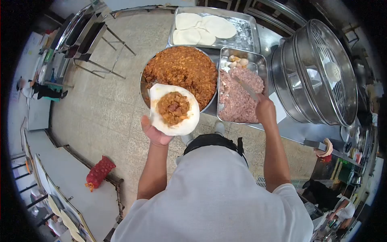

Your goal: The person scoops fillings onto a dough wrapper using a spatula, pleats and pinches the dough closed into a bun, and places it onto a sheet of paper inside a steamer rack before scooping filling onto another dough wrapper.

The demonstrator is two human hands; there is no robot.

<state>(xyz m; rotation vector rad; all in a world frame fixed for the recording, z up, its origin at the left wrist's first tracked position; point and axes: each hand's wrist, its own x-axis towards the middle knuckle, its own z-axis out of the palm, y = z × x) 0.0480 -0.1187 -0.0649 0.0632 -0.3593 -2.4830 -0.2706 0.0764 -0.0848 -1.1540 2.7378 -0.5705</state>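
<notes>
On my left hand [156,134] lies a round white dough wrapper [192,117] with brown filling [174,108] heaped in its middle. The wrapper overlaps the near edge of a big round bowl of orange-brown filling [181,64]. My right hand [266,109] is closed on a flat spatula [248,89], whose blade reaches into pink minced meat [238,105]. That meat fills most of a rectangular metal tray [266,60]. Several peeled eggs or egg pieces [238,61] sit at the tray's far end.
Behind the bowl, a metal tray [250,36] holds several flat dough rounds [217,26]. Stacked steamers [300,76] stand at the right. A red net sack [100,173] is at the lower left. Other people are at the far left and lower right.
</notes>
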